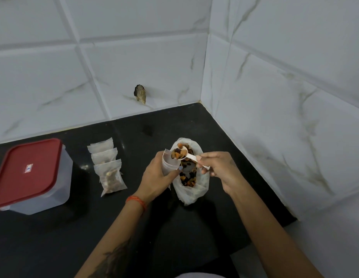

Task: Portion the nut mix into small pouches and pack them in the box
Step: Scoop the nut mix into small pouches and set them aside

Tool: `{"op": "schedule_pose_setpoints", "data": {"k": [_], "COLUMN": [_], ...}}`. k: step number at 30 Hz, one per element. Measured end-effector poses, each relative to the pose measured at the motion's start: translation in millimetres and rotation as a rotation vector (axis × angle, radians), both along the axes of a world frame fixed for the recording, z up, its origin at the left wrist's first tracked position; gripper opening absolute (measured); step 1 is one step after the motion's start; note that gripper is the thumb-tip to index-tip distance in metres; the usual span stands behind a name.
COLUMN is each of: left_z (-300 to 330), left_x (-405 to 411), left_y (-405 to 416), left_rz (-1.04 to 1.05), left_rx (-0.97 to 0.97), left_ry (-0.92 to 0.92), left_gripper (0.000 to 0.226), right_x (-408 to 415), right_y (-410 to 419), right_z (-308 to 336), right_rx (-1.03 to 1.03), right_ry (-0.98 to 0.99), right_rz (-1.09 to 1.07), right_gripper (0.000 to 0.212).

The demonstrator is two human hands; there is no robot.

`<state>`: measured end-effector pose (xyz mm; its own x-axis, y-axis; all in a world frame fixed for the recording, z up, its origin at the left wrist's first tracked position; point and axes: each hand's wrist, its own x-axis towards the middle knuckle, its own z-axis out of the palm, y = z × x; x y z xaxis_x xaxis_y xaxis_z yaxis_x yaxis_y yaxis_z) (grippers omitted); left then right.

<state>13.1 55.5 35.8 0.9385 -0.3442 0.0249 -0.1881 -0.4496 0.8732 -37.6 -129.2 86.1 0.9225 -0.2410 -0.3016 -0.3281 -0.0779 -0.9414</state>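
— Black stone, polished, is that the surface (134,227)?

— Yes, dark and glossy, tucked into a corner where two walls of white tile (274,87) with faint grey-gold veining meet. A small dark chipped patch (140,94) shows low on the back wall, just above the surface's rear edge.

— Where is the nut mix?

— In a white plastic bag (191,190) standing open near the corner, between the two hands. Dark and orange pieces show inside it.

— And the hands?

— The left hand (158,177) is wrapped around a small clear pouch (170,162), holding it upright with its mouth open, right beside the bag. An orange thread band (135,200) circles that wrist. The right hand (218,169) pinches the handle of a white scoop (179,153), whose bowl is heaped with mix and sits at the pouch's mouth.

— Anything already filled?

— Three small pouches (107,167) lie in an overlapping row on the surface, left of the hands; nuts are visible in the nearest one.

— And the box?

— At the far left, a translucent box (54,183) with its red lid (27,171) on, well apart from the bag.
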Motion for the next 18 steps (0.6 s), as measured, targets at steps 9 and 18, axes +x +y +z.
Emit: {"op": "schedule_pose_setpoints", "data": {"k": [9,18], "left_z": [3.7,5.5], "left_x": [-7.1,-8.3], "left_y": [-3.0,-3.4], "left_rz": [0.009,0.013], "left_rx": [-0.094,-0.114], "left_ry": [0.031,0.041], "left_gripper": [0.041,0.043], "right_x": [-2.1,-1.6], "right_y": [17.0,14.2], "right_z": [-21.7,-19.4], "right_rx": [-0.948,-0.726], "right_ry": [-0.774,-0.637], "right_rz": [0.102,0.046], "right_gripper": [0.011,0.012]}}
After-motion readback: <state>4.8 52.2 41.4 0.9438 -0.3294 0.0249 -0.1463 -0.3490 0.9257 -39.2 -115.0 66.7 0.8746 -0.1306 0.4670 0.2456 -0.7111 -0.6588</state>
